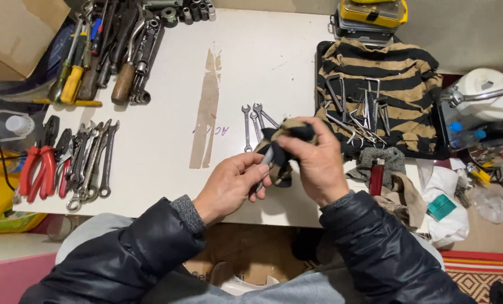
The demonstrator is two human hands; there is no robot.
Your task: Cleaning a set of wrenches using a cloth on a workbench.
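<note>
Two bare hands in dark padded sleeves meet low over the near edge of a white table (167, 84). On the left, the left hand (231, 186) has its fingers curled and pinched round the lower end of a slim metal tool (264, 163), probably a small wrench, though most of it is hidden. On the right, the right hand (313, 163) is closed over a dark and tan striped rag (282, 152) that is wrapped round the tool's upper part, just above the tabletop. Right behind the hands, three small wrenches (254, 124) lie side by side on the table. To the right of the hands sit a grey cloth (383, 160) and a red lighter (377, 175). Beyond them, a black tray (322, 62) holds a brown and black striped cloth (392, 73) with more metal tools scattered on top. Along the table's left edge lie red-handled pliers (37, 171) and a row of larger wrenches (94, 160). At the far left corner is a pile of screwdrivers and hammers (108, 50), and at the far right a yellow case (372, 11).
</note>
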